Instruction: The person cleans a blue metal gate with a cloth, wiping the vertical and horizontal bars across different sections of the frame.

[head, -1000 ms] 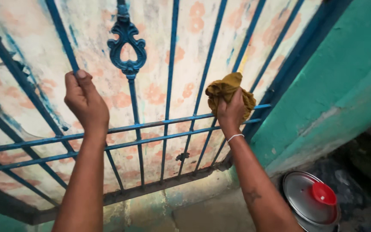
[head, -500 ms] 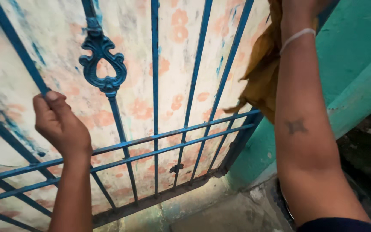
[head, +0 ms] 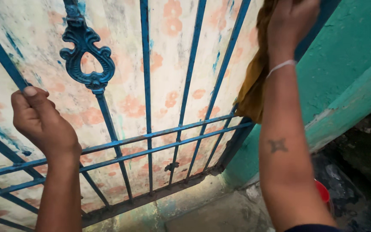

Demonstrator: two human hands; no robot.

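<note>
Right hand (head: pixel 292 21) lower than half a second ago, clamped on yellow cloth (head: pixel 254 86) against blue gate (head: pixel 144 86) top right, left hand (head: pixel 39 120) still fisted round slanted bar, red lid (head: pixel 322 191) now peeking behind forearm

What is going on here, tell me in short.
A person stands at a blue metal gate set against a faded flower-patterned wall. The left hand grips one of its slanted bars. The right hand presses a mustard-yellow cloth against the gate's upper right side by the green wall, with the cloth hanging below the wrist. Something red shows low behind the right forearm.
</note>
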